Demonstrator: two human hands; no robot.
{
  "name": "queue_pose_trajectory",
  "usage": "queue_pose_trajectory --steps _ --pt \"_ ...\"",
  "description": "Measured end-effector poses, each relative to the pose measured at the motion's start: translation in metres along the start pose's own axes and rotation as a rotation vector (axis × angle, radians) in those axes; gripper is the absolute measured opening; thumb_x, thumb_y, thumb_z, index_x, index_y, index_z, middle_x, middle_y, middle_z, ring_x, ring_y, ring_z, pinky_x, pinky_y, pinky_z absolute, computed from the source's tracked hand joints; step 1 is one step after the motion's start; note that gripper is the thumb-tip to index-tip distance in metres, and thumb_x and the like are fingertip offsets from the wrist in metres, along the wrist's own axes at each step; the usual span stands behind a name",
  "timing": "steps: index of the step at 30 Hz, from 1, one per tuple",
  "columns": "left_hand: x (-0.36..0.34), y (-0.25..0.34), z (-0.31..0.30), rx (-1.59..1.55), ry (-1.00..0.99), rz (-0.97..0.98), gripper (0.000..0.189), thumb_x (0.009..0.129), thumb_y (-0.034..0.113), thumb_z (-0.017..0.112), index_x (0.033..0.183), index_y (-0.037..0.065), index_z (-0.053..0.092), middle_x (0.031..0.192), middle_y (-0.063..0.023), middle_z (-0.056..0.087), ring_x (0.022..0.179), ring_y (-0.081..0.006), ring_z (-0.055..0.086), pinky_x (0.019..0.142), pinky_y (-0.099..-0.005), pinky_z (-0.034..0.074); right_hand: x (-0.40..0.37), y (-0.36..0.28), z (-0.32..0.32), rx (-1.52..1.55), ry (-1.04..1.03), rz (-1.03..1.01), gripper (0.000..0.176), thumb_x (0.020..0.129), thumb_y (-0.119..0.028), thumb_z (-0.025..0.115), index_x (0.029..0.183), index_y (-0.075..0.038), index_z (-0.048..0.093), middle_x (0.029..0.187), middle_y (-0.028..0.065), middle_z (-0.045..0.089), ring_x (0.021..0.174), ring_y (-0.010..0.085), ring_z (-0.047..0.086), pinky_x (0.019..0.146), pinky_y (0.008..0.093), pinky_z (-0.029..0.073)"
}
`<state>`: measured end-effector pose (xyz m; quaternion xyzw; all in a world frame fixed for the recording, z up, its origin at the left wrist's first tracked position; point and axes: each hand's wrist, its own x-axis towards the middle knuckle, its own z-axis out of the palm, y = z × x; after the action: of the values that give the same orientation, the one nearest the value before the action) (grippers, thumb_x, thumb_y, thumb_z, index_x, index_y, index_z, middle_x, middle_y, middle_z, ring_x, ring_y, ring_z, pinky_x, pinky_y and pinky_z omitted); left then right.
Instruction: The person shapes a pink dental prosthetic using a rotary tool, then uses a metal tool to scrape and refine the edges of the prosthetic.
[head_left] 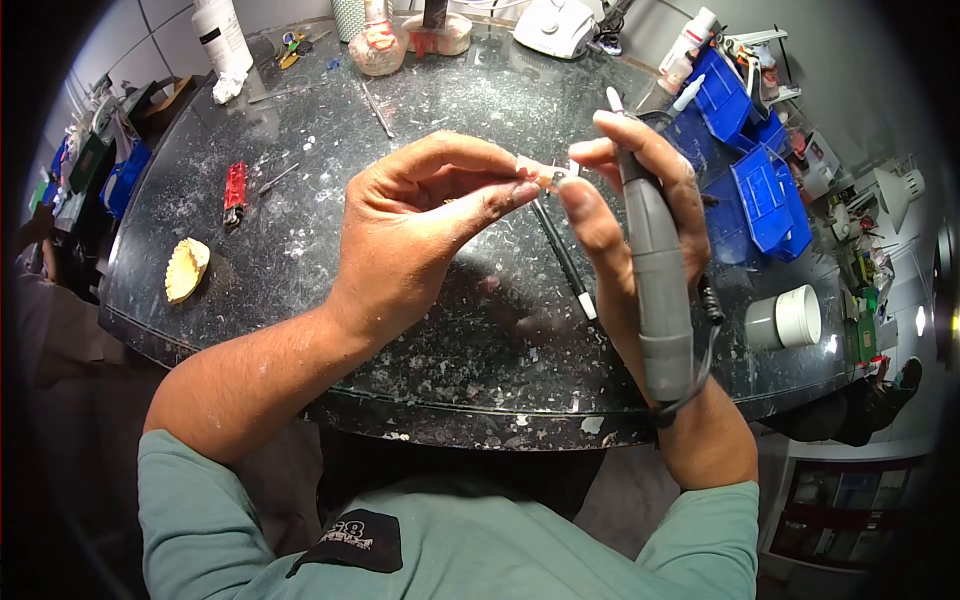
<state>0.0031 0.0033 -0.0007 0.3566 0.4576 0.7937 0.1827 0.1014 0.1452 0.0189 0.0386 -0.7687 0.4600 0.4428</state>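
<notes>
My left hand [400, 215] pinches a small pinkish piece with a bit of metal on it, like a partial denture [541, 173], between thumb and fingertips. A grey rotary handpiece [660, 290] lies along the palm of my right hand [604, 235], its cord looping down by the wrist. The right fingers wrap round it, and their tips come close to the pink piece. Exactly where the handpiece's working end points is hard to make out. Below the hands, a black pen-like tool [563, 257] with a white end rests on the table.
A yellowish dental cast [186, 270] and a red lighter [235, 190] lie on the dark table [300, 270] at left. Behind are a thin metal tool [377, 110], a glass jar [379, 50] and a white control box [553, 28]. Blue trays [770, 200] and a white tub [797, 317] stand right.
</notes>
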Motion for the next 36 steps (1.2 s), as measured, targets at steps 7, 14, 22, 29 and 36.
queue_pose_trajectory --steps 7,14,22,29,36 --pt "0.002 0.001 -0.002 -0.006 0.048 -0.032 0.010 0.084 0.001 0.069 0.094 0.000 0.065 0.097 -0.0119 0.070 0.089 -0.0144 0.067 0.081 -0.0273 0.052 -0.003 0.004 0.002 -0.124 -0.079 -0.278 0.040 0.071 0.001 0.071 0.109 0.000 0.062 0.098 0.0143 0.064 0.096 0.0264 0.065 0.084 0.0346 0.052" --pt "0.001 -0.001 -0.004 0.004 0.063 -0.022 0.012 0.083 -0.001 0.069 0.095 0.000 0.066 0.097 -0.0109 0.070 0.090 -0.0135 0.066 0.083 -0.0270 0.051 -0.003 0.011 0.000 -0.135 -0.230 -0.359 0.035 0.077 -0.001 0.066 0.112 0.002 0.057 0.111 0.0212 0.061 0.110 0.0303 0.058 0.095 0.0390 0.046" --pt "0.001 -0.003 -0.004 -0.026 0.059 -0.006 0.010 0.085 -0.003 0.067 0.094 -0.002 0.066 0.095 -0.0105 0.069 0.089 -0.0133 0.066 0.084 -0.0250 0.053 -0.002 0.014 0.001 -0.106 -0.237 -0.372 0.035 0.077 -0.002 0.068 0.111 0.002 0.058 0.110 0.0176 0.062 0.110 0.0326 0.059 0.093 0.0412 0.047" --pt "0.001 -0.002 -0.005 -0.012 0.065 -0.020 0.010 0.085 -0.002 0.067 0.095 -0.002 0.065 0.094 -0.0102 0.069 0.089 -0.0128 0.066 0.083 -0.0246 0.053 -0.002 0.014 0.001 -0.097 -0.253 -0.369 0.037 0.078 -0.002 0.067 0.113 0.002 0.056 0.110 0.0175 0.061 0.110 0.0326 0.058 0.093 0.0414 0.047" --pt "0.002 0.001 -0.005 -0.031 0.071 -0.053 0.010 0.085 -0.001 0.068 0.094 -0.002 0.065 0.094 -0.0102 0.070 0.088 -0.0123 0.066 0.083 -0.0240 0.053 -0.002 0.014 0.000 -0.096 -0.284 -0.393 0.036 0.077 -0.001 0.066 0.112 0.002 0.057 0.110 0.0187 0.061 0.110 0.0321 0.059 0.093 0.0411 0.046"
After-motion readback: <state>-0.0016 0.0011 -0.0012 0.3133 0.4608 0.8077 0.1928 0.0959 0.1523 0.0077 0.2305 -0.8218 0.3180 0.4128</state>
